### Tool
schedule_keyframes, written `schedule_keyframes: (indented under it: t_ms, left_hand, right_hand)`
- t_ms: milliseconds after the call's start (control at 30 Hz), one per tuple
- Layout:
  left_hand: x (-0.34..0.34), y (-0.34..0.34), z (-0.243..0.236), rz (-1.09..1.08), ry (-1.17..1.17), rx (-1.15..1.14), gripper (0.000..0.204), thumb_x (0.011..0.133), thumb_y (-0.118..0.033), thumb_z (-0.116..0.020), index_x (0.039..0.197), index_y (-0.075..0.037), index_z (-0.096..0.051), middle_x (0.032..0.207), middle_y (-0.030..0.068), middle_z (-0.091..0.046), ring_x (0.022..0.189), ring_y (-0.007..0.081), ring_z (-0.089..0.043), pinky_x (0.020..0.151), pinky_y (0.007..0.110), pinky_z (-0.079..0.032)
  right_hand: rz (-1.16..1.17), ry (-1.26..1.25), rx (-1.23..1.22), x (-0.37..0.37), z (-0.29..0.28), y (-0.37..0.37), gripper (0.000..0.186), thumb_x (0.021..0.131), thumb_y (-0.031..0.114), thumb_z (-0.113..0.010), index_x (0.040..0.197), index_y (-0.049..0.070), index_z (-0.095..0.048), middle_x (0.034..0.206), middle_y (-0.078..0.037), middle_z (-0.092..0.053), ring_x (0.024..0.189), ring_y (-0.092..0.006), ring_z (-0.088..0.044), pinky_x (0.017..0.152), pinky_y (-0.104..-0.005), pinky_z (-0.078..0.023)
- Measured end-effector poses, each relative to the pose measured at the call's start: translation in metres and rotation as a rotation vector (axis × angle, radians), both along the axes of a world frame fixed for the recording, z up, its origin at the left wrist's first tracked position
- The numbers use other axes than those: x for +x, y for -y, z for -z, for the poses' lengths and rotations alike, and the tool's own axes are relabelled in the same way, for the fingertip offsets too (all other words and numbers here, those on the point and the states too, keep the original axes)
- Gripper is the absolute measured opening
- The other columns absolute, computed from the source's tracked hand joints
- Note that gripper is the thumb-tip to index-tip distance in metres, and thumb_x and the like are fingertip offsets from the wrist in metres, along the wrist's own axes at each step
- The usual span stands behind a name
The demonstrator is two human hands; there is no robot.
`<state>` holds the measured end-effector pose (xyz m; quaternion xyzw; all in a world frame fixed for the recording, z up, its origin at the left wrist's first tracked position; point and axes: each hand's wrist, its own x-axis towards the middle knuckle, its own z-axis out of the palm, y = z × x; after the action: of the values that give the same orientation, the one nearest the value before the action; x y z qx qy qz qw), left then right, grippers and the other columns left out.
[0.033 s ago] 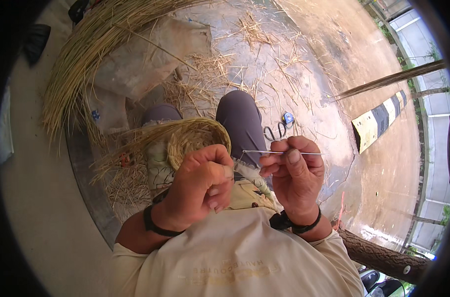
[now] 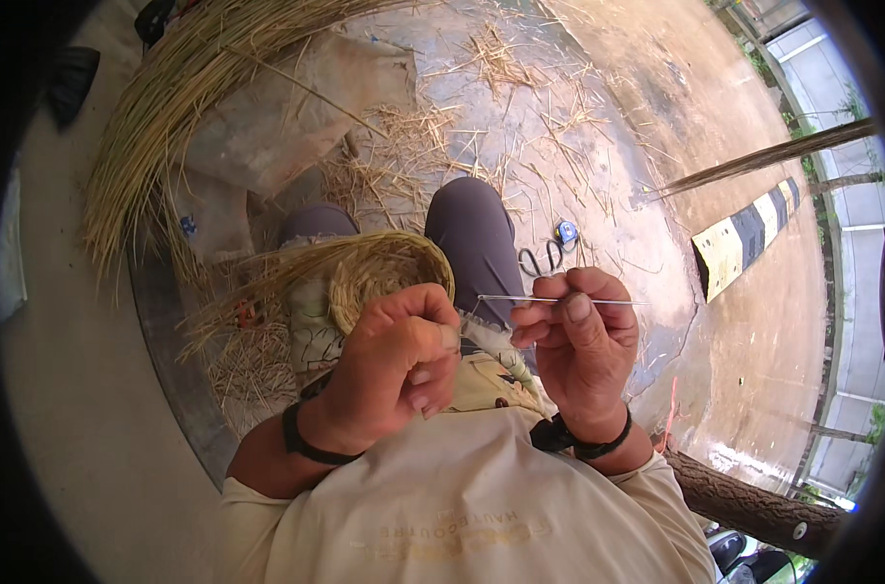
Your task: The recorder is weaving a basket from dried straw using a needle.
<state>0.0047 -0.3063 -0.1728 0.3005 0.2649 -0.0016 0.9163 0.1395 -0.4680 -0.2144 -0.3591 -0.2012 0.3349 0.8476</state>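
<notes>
Between the thumb and fingers of my right hand (image 2: 588, 336) a long metal needle (image 2: 501, 298) lies nearly level, its eye end pointing left. My left hand (image 2: 403, 350) is closed in a pinch just left of and below that end. A faint fine strand shows near the eye, but what the left fingertips hold is too small to make out. Behind the left hand, a round coiled straw basket (image 2: 389, 263) rests on my lap, partly covered by the hand. Loose straw ends trail from it to the left.
A large bundle of long straw (image 2: 141, 165) lies at the far left beside a worn sheet (image 2: 277, 117). Straw scraps litter the floor ahead. Past my right knee are black-handled scissors (image 2: 540, 261) and a blue tape measure (image 2: 566, 232). A black-and-white striped block (image 2: 749, 238) stands farther right.
</notes>
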Motion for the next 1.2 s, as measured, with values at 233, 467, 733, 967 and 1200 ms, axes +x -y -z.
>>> schedule_keyframes:
  t_ms: [233, 467, 733, 967, 1200]
  left_hand:
    - [0.0, 0.0, 0.001, 0.012, 0.009, -0.033, 0.006, 0.085, -0.008, -0.05, 0.08, -0.009, -0.049, 0.054, -0.0017, -0.036, 0.039, 0.0107, -0.035, 0.038, 0.032, -0.037]
    - [-0.001, -0.003, 0.006, 0.025, 0.068, -0.107, 0.007, 0.089, -0.008, -0.053, 0.083, -0.008, -0.051, 0.057, -0.0007, -0.039, 0.04, 0.0108, -0.036, 0.039, 0.032, -0.039]
    - [-0.001, -0.004, 0.009, 0.026, 0.094, -0.152, 0.006, 0.091, -0.007, -0.054, 0.085, -0.008, -0.052, 0.058, -0.0003, -0.04, 0.04, 0.0108, -0.037, 0.04, 0.031, -0.04]
    - [0.001, -0.003, 0.006, 0.035, 0.07, -0.108, 0.006, 0.09, -0.009, -0.052, 0.084, -0.008, -0.053, 0.056, -0.0014, -0.038, 0.039, 0.0101, -0.036, 0.039, 0.031, -0.038]
    - [0.001, 0.0, 0.004, 0.011, 0.028, -0.071, 0.007, 0.094, -0.008, -0.053, 0.088, -0.007, -0.056, 0.056, -0.0013, -0.041, 0.039, 0.0101, -0.039, 0.038, 0.031, -0.038]
  right_hand:
    - [0.001, 0.013, -0.007, -0.001, -0.002, 0.001, 0.027, 0.105, 0.007, -0.056, 0.131, -0.001, -0.057, 0.119, -0.024, -0.07, 0.102, -0.0342, -0.074, 0.076, -0.041, -0.065]
    - [-0.007, -0.001, -0.024, -0.001, -0.003, 0.001, 0.027, 0.105, 0.006, -0.057, 0.13, -0.001, -0.057, 0.119, -0.024, -0.07, 0.102, -0.0337, -0.074, 0.076, -0.0409, -0.065]
    - [-0.026, -0.011, -0.02, 0.0, -0.004, 0.0, 0.027, 0.104, 0.006, -0.057, 0.13, -0.002, -0.057, 0.119, -0.023, -0.07, 0.101, -0.0334, -0.074, 0.076, -0.0407, -0.065]
    - [-0.044, -0.012, -0.028, -0.001, -0.004, 0.0, 0.026, 0.104, 0.006, -0.058, 0.129, -0.002, -0.059, 0.118, -0.024, -0.071, 0.099, -0.0329, -0.075, 0.074, -0.0395, -0.065]
    - [-0.057, -0.004, -0.015, -0.001, -0.004, -0.001, 0.026, 0.104, 0.006, -0.058, 0.128, -0.002, -0.059, 0.116, -0.024, -0.071, 0.098, -0.0328, -0.075, 0.074, -0.0389, -0.065]
